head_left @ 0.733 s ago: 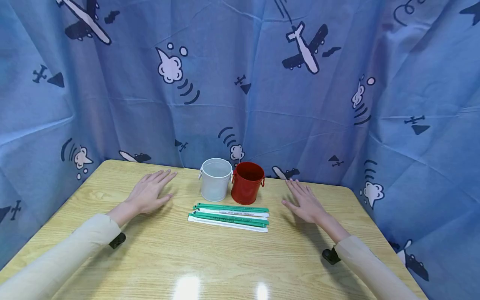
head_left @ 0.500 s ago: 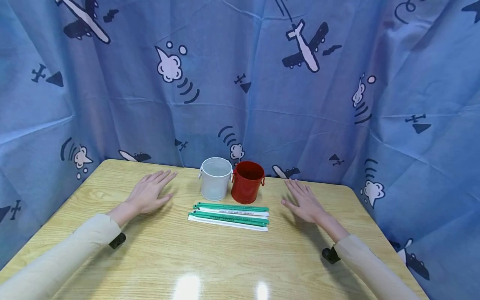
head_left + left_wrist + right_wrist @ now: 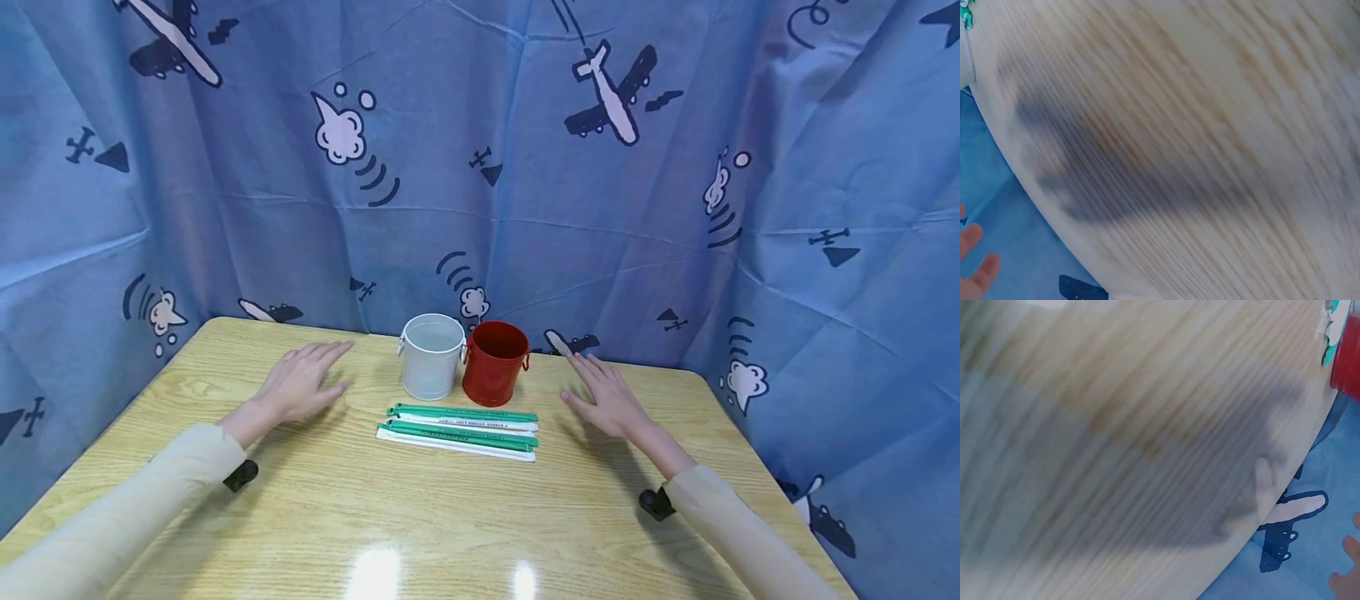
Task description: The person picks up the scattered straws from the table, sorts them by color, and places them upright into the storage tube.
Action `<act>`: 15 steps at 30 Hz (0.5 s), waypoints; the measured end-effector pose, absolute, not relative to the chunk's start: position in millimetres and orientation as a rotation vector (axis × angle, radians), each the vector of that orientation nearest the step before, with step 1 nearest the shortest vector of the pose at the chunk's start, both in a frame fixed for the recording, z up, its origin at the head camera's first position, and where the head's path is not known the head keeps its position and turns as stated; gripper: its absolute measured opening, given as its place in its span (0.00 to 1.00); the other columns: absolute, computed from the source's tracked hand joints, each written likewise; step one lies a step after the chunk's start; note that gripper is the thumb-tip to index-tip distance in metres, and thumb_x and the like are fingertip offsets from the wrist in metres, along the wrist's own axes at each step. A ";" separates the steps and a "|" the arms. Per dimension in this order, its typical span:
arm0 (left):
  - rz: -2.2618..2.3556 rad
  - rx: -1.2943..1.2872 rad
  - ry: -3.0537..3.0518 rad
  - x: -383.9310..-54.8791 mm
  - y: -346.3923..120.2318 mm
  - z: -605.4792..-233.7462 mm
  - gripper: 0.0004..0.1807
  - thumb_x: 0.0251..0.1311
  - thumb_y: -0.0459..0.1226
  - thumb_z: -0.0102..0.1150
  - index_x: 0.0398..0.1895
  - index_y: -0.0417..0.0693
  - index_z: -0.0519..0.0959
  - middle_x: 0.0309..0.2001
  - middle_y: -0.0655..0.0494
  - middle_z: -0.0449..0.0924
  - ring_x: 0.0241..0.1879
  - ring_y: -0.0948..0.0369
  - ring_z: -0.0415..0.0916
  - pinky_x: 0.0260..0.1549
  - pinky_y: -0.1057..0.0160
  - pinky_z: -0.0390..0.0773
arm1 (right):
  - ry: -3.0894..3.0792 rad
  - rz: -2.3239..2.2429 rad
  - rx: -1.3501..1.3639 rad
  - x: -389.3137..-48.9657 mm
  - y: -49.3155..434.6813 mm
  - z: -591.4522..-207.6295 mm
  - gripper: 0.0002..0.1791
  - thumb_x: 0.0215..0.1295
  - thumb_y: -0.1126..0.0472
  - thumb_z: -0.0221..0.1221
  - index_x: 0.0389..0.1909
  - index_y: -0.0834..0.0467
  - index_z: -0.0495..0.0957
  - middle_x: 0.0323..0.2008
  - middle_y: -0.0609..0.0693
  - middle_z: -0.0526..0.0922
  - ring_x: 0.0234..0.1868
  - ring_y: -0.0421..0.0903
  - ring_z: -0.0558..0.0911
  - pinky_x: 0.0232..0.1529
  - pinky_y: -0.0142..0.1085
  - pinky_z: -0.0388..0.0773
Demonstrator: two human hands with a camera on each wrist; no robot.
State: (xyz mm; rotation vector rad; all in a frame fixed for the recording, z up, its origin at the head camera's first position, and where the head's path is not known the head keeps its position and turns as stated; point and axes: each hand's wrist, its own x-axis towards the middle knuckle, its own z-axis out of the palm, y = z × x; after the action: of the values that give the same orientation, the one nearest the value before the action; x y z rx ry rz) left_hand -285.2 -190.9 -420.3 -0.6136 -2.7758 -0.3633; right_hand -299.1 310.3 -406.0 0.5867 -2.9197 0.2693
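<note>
My left hand [image 3: 300, 385] hovers over the left part of the table, fingers straight and thumb apart, holding nothing. On the other side, my right hand [image 3: 609, 403] is likewise held out with extended fingers and nothing in it. Between them stand a small white bucket [image 3: 430, 367] and a red bucket [image 3: 489, 379], side by side and upright, each with side handles. In front of the buckets lies a row of slim green and white printed packets [image 3: 459, 429], lengthwise from left to right. Fingertips [image 3: 984, 273] show at the left wrist view's corner; the right wrist view catches others [image 3: 1350, 547].
The wooden table [image 3: 450, 517] reaches back to a blue curtain [image 3: 480, 183] printed with airplanes, which also hangs along both sides. A small black camera is strapped under each wrist. Both hands cast shadows on the tabletop.
Both hands have tilted slightly, and the wrists have shifted a little inward. The buckets and packets stay where they were.
</note>
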 end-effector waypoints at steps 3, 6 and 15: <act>-0.408 -0.596 -2.780 -285.0 -189.4 -418.3 0.36 0.63 0.49 0.55 0.72 0.48 0.59 0.66 0.40 0.67 0.64 0.40 0.65 0.61 0.34 0.65 | -2.901 0.274 0.584 -298.7 307.3 -401.9 0.39 0.69 0.43 0.51 0.75 0.54 0.51 0.72 0.61 0.58 0.73 0.63 0.54 0.71 0.65 0.47; -0.464 -0.575 -2.792 -285.0 -188.2 -416.2 0.36 0.63 0.49 0.55 0.72 0.47 0.59 0.66 0.39 0.68 0.64 0.39 0.65 0.61 0.34 0.65 | -2.878 0.288 0.576 -298.0 304.3 -398.5 0.38 0.69 0.44 0.53 0.74 0.54 0.54 0.70 0.61 0.62 0.71 0.63 0.58 0.69 0.65 0.53; -0.685 -0.440 -2.812 -287.8 -185.8 -413.8 0.34 0.63 0.47 0.56 0.71 0.48 0.62 0.65 0.42 0.70 0.61 0.41 0.70 0.52 0.37 0.75 | -2.784 0.393 0.541 -302.1 297.2 -395.0 0.33 0.67 0.47 0.56 0.70 0.56 0.63 0.64 0.59 0.72 0.64 0.60 0.66 0.63 0.62 0.62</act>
State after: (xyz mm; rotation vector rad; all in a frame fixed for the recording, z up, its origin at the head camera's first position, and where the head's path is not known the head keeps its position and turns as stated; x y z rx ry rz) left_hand -287.8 -185.8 -413.8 -0.4398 -2.8122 -0.6851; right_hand -302.1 297.2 -395.0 0.5406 -2.7839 0.3929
